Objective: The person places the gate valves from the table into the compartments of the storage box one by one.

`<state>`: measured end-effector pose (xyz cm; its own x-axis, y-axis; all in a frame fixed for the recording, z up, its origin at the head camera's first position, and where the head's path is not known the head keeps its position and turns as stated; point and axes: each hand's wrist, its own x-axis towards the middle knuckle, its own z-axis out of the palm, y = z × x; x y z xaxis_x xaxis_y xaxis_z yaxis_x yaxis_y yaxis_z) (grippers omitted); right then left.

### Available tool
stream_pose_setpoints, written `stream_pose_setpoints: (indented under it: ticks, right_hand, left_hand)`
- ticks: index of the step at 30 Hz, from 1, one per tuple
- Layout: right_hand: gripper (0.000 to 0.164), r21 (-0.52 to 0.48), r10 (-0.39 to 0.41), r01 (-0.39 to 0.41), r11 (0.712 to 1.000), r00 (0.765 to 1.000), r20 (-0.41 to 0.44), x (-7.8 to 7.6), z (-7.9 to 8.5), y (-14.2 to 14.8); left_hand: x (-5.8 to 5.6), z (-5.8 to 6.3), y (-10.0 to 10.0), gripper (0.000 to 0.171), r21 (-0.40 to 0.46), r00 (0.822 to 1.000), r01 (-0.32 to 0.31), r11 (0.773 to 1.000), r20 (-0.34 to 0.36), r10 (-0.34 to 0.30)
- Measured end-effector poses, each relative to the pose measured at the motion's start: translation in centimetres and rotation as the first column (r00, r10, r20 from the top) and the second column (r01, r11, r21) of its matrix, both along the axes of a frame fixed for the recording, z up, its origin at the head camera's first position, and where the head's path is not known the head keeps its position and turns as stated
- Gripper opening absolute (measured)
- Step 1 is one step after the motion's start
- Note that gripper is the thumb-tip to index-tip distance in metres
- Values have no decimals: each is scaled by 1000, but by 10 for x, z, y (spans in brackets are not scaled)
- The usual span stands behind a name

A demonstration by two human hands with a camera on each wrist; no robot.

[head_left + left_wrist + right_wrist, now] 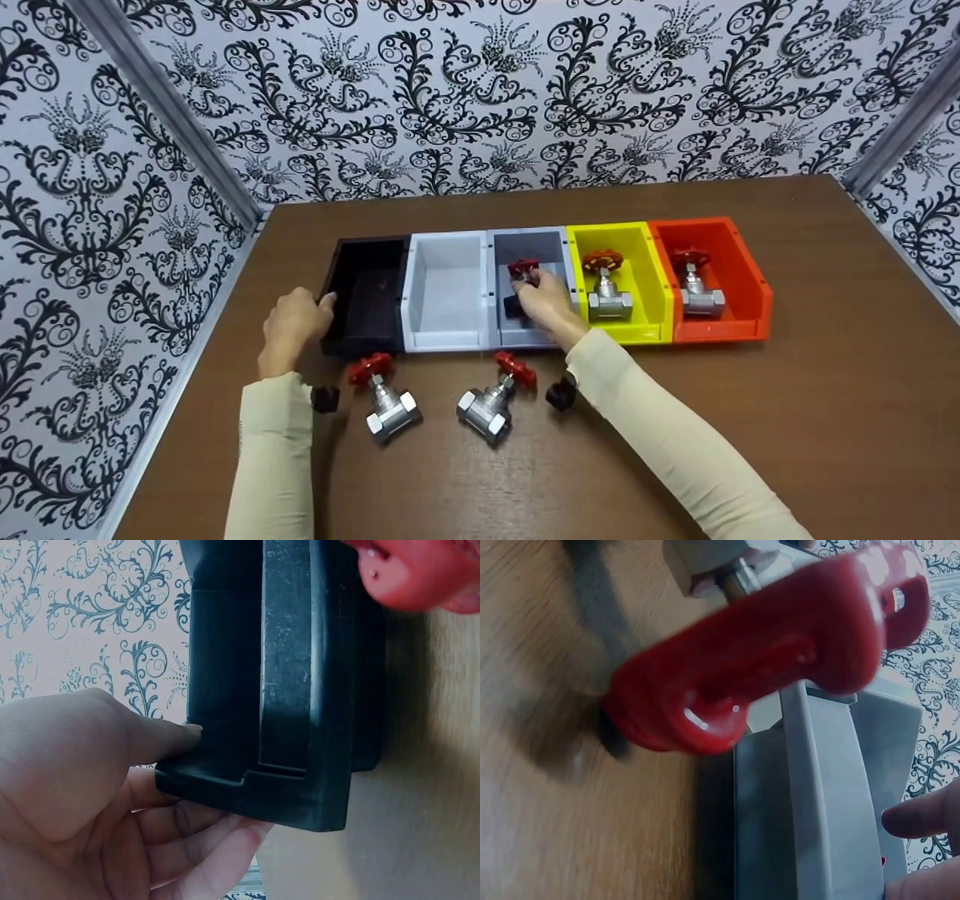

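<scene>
My left hand point(296, 322) pinches the left side wall of the black bin point(365, 346), the thumb inside and the fingers outside and beneath, as the left wrist view shows. My right hand point(549, 302) reaches into the grey bin point(529, 238), where thumb and fingers hold a metal valve by its red handwheel point(523, 265). That valve's body is mostly hidden by the hand. Two more valves lie on the table in front of the bins, a left one point(392, 414) and a right one point(486, 412), each with a red handwheel.
Five bins stand joined in a row. Between black and grey is a white bin point(448, 341). To the right, a yellow bin point(649, 332) and an orange bin point(750, 330) each contain a valve. Patterned walls point(480, 90) enclose the brown table point(840, 420) behind and at both sides.
</scene>
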<state>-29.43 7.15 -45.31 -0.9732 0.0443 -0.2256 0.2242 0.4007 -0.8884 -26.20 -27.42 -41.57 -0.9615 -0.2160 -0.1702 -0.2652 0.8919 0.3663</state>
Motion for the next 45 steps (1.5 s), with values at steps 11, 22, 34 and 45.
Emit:
stream_pose_setpoints:
  ticks: [11, 22, 34, 45]
  right_hand:
    - [52, -55, 10, -9, 998, 1000, 18, 0, 1, 0]
    - [44, -39, 26, -25, 999, 1000, 15, 3, 2, 1]
    - [50, -120, 44, -33, 992, 995, 91, 4, 6, 2]
    - [46, -131, 71, -58, 990, 993, 99, 5, 8, 2]
  left_hand:
    - [1, 1, -1, 54, 9, 1000, -3, 1000, 0, 3]
    - [1, -1, 0, 54, 5, 1000, -1, 1000, -5, 1]
    - [2, 0, 0, 55, 2, 1000, 2, 1000, -5, -2]
    - [2, 1, 0, 54, 1, 1000, 18, 1000, -13, -18]
